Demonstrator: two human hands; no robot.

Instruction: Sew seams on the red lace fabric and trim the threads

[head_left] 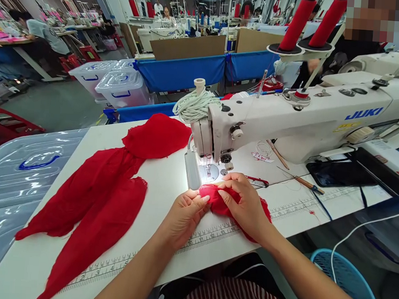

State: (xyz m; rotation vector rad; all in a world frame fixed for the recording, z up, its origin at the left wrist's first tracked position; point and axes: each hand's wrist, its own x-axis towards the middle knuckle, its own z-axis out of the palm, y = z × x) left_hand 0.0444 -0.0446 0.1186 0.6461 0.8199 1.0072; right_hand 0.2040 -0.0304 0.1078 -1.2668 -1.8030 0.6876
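Observation:
Both hands pinch a piece of red fabric [220, 204] in front of the sewing machine's needle area. My left hand [186, 214] grips its left edge between thumb and fingers. Fingers bent, my right hand [241, 205] holds the same piece further right, and part of the cloth trails under that wrist toward the table edge. Just behind the hands stands the white JUKI sewing machine [276, 120], its round needle plate [209, 172] lit by a lamp. Larger red fabric pieces [104, 184] lie spread on the table at the left.
Red-handled snips [257, 181], an awl-like tool [308, 183] and a dark phone [341, 174] lie right on the table [161, 210]. Red thread cones [297, 24] stand above the machine. Clear plastic bins [27, 169] sit left; a blue basket [348, 274] is below right. People work behind.

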